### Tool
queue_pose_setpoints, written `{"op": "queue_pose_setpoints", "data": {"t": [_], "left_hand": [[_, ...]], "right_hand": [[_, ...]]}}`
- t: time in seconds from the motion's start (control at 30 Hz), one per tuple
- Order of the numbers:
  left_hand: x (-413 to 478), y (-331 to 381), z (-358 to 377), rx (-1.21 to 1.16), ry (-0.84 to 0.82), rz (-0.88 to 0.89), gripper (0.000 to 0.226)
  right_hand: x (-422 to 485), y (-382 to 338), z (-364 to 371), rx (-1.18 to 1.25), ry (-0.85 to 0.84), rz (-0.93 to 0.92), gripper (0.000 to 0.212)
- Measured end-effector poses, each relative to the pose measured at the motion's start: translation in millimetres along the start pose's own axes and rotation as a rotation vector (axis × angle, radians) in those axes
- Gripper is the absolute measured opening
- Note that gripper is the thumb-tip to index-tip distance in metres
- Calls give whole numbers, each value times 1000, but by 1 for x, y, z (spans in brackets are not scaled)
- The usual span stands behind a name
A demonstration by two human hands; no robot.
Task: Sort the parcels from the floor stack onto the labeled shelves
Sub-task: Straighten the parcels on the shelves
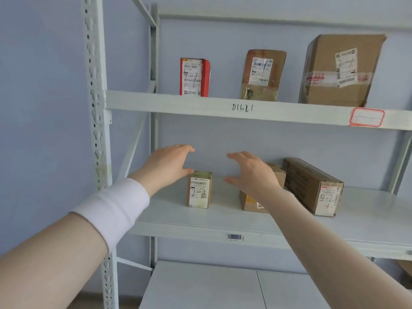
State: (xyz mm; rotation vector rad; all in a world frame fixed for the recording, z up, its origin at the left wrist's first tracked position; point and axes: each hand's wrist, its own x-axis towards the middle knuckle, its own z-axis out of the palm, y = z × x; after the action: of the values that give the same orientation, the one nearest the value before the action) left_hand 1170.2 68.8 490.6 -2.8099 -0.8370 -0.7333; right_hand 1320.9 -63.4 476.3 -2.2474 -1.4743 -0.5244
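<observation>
1. Head view, hidden parts: the right hand point(252, 172) and its forearm cover most of a brown parcel point(250, 205) on the middle shelf point(178, 219). Only its lower front and a rear corner show, and its mark cannot be read.
2. The printed text on every label is too small to make out; only the handwritten marks are legible. The red-bordered sticker point(366, 117) on the upper shelf point(156, 103) looks blank or faded.
3. Both hands are spread, fingers apart and holding nothing. The left hand point(169, 162), with a white wristband point(116, 208) on its forearm, hovers at the top left of the small parcel point(199, 190). Whether its thumb touches the corner cannot be told. The right hand is clearly apart from that parcel.
4. The small parcel stands upright on the middle shelf, marked "2-2", left of the hidden one.
5. A long parcel point(312, 186), also marked "2-2", lies at the right, angled toward the back.
6. The upper shelf edge reads "D1621"; on it stand a red parcel point(194, 77), a tall brown parcel point(263, 74) and a large carton point(338, 70), each marked "2-1".
7. A barcode label point(234, 237) sits on the middle shelf's front edge. The rack is pale grey metal with a slotted upright point(98, 130), against a light blue wall point(44, 85).
</observation>
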Motion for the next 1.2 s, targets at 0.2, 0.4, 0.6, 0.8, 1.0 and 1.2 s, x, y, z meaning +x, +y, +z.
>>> {"op": "queue_pose_setpoints", "data": {"t": [0.2,0.4,0.6,0.8,1.0,1.2], "left_hand": [[-5,-19,-56,47,85,19,54],[14,-29,-86,61,174,54,53],[65,-30,-92,25,250,83,51],[130,-27,-92,7,335,81,52],[199,-34,-92,-63,354,56,53],[261,-65,-90,-214,359,-1,61]], "right_hand": [[15,-46,-43,-35,97,-43,61],[39,-66,-63,-47,194,-42,59],[83,-55,-73,-48,248,-13,57],[132,-21,-82,29,369,-4,56],[205,4,-88,143,382,10,59],[272,8,-85,179,317,59,66]]}}
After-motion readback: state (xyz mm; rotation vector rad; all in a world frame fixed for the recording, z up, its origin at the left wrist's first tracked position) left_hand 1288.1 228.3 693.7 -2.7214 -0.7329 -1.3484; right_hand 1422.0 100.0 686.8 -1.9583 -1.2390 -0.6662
